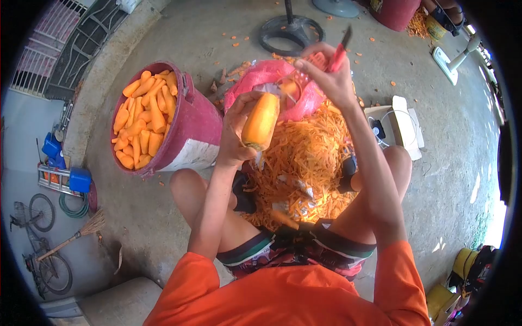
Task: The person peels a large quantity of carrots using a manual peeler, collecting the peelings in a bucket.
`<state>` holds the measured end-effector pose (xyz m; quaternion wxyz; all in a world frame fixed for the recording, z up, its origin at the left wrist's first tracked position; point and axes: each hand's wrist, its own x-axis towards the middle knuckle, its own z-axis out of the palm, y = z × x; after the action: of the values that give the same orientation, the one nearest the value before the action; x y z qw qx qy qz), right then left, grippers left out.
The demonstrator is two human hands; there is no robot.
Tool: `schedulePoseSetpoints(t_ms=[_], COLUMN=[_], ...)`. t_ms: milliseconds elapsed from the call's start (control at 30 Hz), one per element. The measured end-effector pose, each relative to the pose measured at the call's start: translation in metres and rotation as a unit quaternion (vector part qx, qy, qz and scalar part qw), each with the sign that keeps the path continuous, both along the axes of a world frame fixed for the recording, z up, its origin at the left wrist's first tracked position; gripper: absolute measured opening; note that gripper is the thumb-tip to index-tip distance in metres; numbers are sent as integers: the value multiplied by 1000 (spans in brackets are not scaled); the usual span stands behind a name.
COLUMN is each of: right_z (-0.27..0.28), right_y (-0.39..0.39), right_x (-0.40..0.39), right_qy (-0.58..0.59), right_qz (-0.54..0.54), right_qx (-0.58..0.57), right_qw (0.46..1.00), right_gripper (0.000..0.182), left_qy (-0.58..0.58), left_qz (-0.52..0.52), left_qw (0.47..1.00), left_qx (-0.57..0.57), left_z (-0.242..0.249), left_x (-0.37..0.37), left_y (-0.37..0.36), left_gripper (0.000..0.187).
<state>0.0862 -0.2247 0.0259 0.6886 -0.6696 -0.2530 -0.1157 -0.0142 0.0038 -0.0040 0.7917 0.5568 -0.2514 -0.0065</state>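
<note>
My left hand [235,133] is wrapped around a thick peeled carrot [261,122], held up with its cut end toward me. My right hand [336,81] is raised to the right and farther away, apart from the carrot. It grips a red-handled knife [338,57] whose dark blade points up and away; the fingers are partly blurred. Below both hands, a large heap of orange carrot peelings [307,157] lies between my legs. Behind the heap is a pink plastic sack [250,81], with carrot partly visible at its opening.
A dark red tub [198,122] full of peeled carrots stands on the left. An open white box [399,122] with a cable lies on the right. Beyond are a round black stand base [291,33], scattered carrot bits and another red tub [392,13] beside a person's legs.
</note>
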Motion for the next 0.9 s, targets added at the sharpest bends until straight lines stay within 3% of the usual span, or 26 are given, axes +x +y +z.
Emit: schedulePoseSetpoints(t_ms=[67,100,133,200,267,333,367,500,600,667,733,767,833,867,900], right_z=[23,19,16,10,6,23,31,16,18,30,16,10,22,22,31], right_y=[13,17,15,2,-4,11,15,0,-1,14,7,0,-9,-6,6], right_x=[-30,-28,-21,-6,4,-24,-36,2,-8,-33,-18,-12,-2,-5,-24], right_qy=[14,-194,-195,5,0,-29,-88,-22,-11,-150,-11,-6,91,87,0], right_qz=[85,30,30,7,-19,73,76,-39,3,48,17,17,-40,-41,18], right_qx=[61,-58,-57,-3,-15,60,-18,-33,26,-37,-29,-28,13,14,1], right_qw=[994,979,979,1000,1000,995,993,998,1000,987,999,999,995,995,1000], right_gripper=[21,19,19,20,20,19,18,20,21,22,22,22,22,22,21], left_qy=[27,30,30,6,-5,24,39,28,52,51,39,32,31,32,41], left_qz=[84,72,72,4,-38,28,43,-1,37,41,66,15,43,72,74], left_qw=[996,997,997,1000,999,999,998,1000,997,997,997,998,998,996,996], left_qx=[24,4,5,-25,-31,7,-10,6,-34,-31,7,-42,-41,-41,-35], left_z=[3,7,7,6,4,-1,2,6,13,6,3,3,10,14,12], left_x=[2,2,2,-3,2,5,5,-2,0,5,1,-1,-2,1,4], left_y=[-5,-7,-6,-1,2,-2,-7,-1,-12,-13,-10,-5,-12,-13,-12], left_gripper=[113,114,114,112,109,107,107,107,110,112,111,110,109,108,107])
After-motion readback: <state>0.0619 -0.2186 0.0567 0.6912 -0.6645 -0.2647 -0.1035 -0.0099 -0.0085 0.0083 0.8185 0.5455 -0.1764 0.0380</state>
